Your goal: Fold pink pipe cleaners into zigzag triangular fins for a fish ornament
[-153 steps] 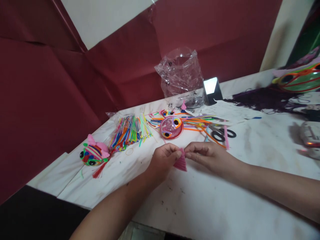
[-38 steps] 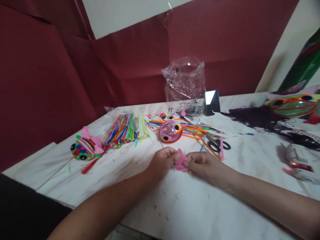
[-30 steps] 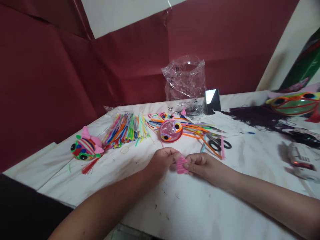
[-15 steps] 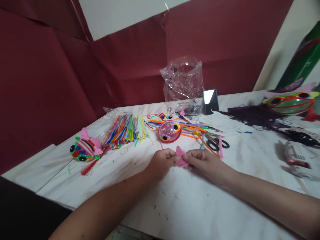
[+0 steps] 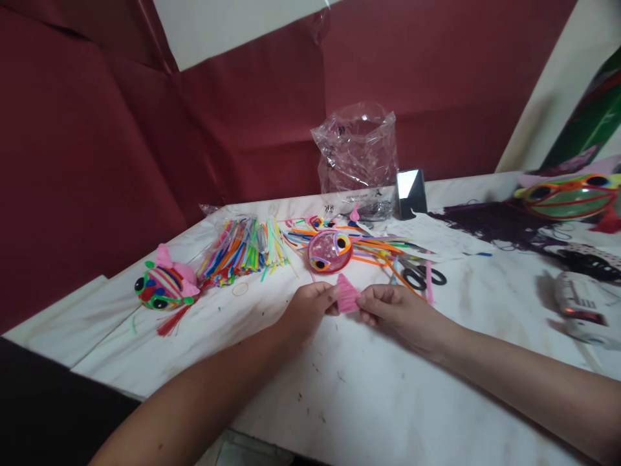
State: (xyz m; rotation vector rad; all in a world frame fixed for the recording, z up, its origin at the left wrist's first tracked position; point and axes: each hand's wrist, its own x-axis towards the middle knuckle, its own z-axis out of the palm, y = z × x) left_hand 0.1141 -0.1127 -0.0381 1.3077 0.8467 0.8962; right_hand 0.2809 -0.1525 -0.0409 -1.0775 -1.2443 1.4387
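Observation:
A small pink fin-shaped piece (image 5: 347, 294), ridged like pipe cleaners laid side by side, is held above the table between my two hands. My left hand (image 5: 313, 305) pinches its left edge with thumb and forefinger. On the right edge, my right hand (image 5: 388, 305) pinches it the same way. Just beyond the hands lies a round clear fish body (image 5: 330, 254) with a red rim and two black-centred eyes edged in orange and purple. Black-handled scissors (image 5: 414, 277) rest near my right hand, among loose pipe cleaners (image 5: 383, 249).
A finished-looking colourful fish (image 5: 165, 285) with a red tassel sits at left, beside a bundle of pipe cleaners (image 5: 242, 255). Behind stand a clear plastic bag (image 5: 359, 155) and a phone (image 5: 411, 194). At right are a white glue-gun-like device (image 5: 585, 307) and another fish (image 5: 572, 200).
The pink piece has turned so that more of its flat ridged face shows. Both hands keep their pinch on it and have shifted slightly.

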